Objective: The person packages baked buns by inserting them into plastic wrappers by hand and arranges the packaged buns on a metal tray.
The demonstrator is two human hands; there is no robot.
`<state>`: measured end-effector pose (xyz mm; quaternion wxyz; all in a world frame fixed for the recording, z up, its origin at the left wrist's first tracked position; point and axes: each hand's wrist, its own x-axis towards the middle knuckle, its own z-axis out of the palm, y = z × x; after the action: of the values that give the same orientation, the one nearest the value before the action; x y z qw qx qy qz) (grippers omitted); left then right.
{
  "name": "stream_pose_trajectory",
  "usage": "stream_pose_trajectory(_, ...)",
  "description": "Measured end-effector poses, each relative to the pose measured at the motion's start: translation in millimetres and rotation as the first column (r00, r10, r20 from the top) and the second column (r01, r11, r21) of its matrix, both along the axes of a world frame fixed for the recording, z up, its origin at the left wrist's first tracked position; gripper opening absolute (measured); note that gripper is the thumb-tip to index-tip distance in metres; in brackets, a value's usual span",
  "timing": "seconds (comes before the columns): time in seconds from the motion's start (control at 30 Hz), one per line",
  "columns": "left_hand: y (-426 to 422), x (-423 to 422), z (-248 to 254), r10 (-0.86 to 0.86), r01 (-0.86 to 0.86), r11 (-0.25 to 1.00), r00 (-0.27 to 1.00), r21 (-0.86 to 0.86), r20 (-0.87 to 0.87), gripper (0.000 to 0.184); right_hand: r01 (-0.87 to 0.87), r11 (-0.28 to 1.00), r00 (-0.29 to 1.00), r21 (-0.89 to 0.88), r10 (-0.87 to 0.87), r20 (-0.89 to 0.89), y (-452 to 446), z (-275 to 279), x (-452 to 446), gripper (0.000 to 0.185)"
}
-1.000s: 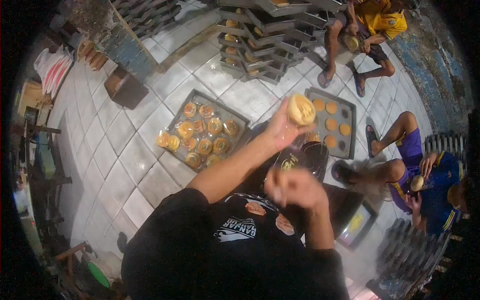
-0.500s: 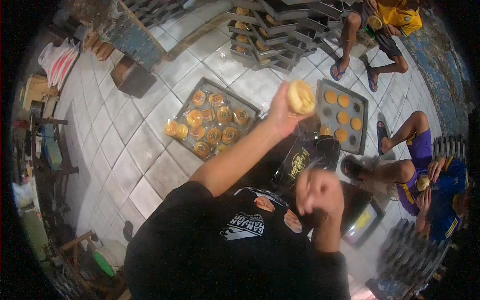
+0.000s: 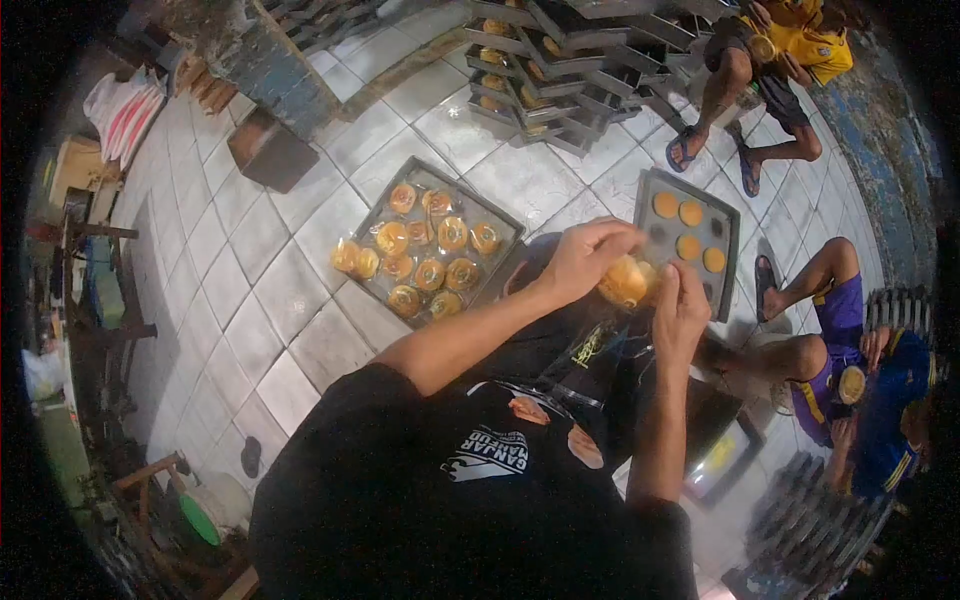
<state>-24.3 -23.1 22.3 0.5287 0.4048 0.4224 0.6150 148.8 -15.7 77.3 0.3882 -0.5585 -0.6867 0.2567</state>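
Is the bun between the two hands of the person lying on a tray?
No, the bun is held up in the left hand, with the right hand close beside it.

black T-shirt (image 3: 440, 525) | white lettering (image 3: 490, 458): "GANJAR MAHFUD" | yellow print (image 3: 591, 345) nearby: not legible

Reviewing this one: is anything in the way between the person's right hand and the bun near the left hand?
Nothing solid visibly blocks it: the bun sits between the left hand and the right hand, close to both. Whether clear wrapping lies between is too blurred to tell.
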Motion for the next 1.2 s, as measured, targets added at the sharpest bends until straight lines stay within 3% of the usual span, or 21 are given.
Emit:
stream_pose_trajectory(0.07,3.3,-3.2,5.0,0.081,-0.007,0.971,0.949,0.238,-0.305,0.025,-0.103,0.994,0.985,0.048,0.095,0.141,2.7,0.3,2.0,0.017)
stream_pose_trajectory(0.1,3.8,-0.1,8.6,0.080,-0.008,0.972,0.950,0.236,-0.301,0.025,-0.103,0.994,0.985,0.045,0.095,0.145,3.2,1.6,4.0,0.017)
stream_pose_trajectory(0.17,4.1,4.8,14.8,0.065,-0.041,0.993,0.972,0.111,-0.224,0.020,-0.105,0.993,0.978,0.054,0.093,0.186,3.4,3.8,4.2,0.018)
stream_pose_trajectory(0.27,10.7,9.5,5.9,0.086,-0.058,0.987,0.978,0.151,-0.188,0.020,-0.154,0.986,0.988,0.069,0.152,0.035,8.8,-1.7,-1.8,0.020)
stream_pose_trajectory(0.4,12.5,11.7,0.3,0.062,-0.038,0.985,0.988,0.169,-0.138,0.018,-0.142,0.990,0.984,-0.014,0.142,0.106,10.2,-17.3,9.1,0.022)
stream_pose_trajectory(0.47,14.2,11.1,4.8,0.052,-0.023,0.972,0.991,0.232,-0.122,0.020,-0.028,0.995,0.991,-0.095,0.016,-0.133,10.6,-20.2,8.3,0.026)
stream_pose_trajectory(0.5,13.9,10.5,10.2,0.057,-0.027,0.972,0.991,0.233,-0.124,0.020,-0.033,0.995,0.991,-0.094,0.020,-0.136,10.5,-13.1,6.8,0.026)
stream_pose_trajectory(0.57,7.8,12.4,19.9,0.093,-0.094,0.995,0.995,0.018,0.044,0.029,0.004,0.990,0.932,-0.143,-0.056,-0.359,4.8,4.5,5.6,0.028)
stream_pose_trajectory(0.67,13.2,18.2,17.3,0.180,-0.185,0.982,0.976,0.029,0.119,0.030,-0.033,0.960,0.916,-0.279,-0.083,-0.393,27.3,-7.6,8.2,0.030)
stream_pose_trajectory(0.77,11.7,19.8,10.1,0.162,-0.162,0.987,0.978,-0.009,0.133,0.031,-0.044,0.981,0.905,-0.189,-0.041,-0.424,18.4,8.9,0.0,0.029)
stream_pose_trajectory(0.83,8.8,15.2,32.9,0.176,-0.170,0.984,0.963,-0.043,0.204,0.030,-0.029,0.992,0.901,-0.122,-0.027,-0.433,17.0,14.8,-2.3,0.030)
stream_pose_trajectory(0.9,3.2,11.0,34.3,0.174,-0.155,0.984,0.945,-0.089,0.278,0.028,-0.027,0.998,0.973,-0.058,0.013,-0.230,26.4,8.7,5.0,0.031)
stream_pose_trajectory(0.93,14.4,6.1,25.8,0.249,-0.223,0.965,0.945,-0.140,0.213,0.028,-0.005,0.999,0.974,-0.054,-0.008,-0.224,28.1,5.3,9.2,0.031)
stream_pose_trajectory(0.97,23.2,4.7,19.8,0.316,-0.289,0.941,0.937,-0.179,0.151,0.027,-0.026,0.977,0.945,-0.210,-0.044,-0.323,31.3,1.2,15.7,0.030)
stream_pose_trajectory(1.0,21.2,-7.4,17.3,0.407,-0.386,0.913,0.866,0.128,-0.292,0.027,-0.062,0.934,0.906,-0.352,-0.096,-0.413,35.3,2.5,24.0,0.030)
stream_pose_trajectory(1.07,4.3,-11.6,18.1,0.320,-0.304,0.947,0.922,0.107,-0.217,0.028,-0.125,0.940,0.875,-0.316,-0.046,-0.481,19.1,1.1,25.6,0.033)
stream_pose_trajectory(1.13,-17.0,-15.1,9.6,0.270,-0.253,0.962,0.937,0.104,-0.221,0.029,-0.154,0.910,0.856,-0.385,-0.072,-0.513,2.0,-17.0,32.6,0.034)
stream_pose_trajectory(1.2,-40.6,-17.6,-27.5,0.166,-0.185,0.982,0.939,-0.036,-0.300,0.029,-0.135,0.831,0.887,-0.540,-0.142,-0.440,-21.9,-39.0,34.9,0.034)
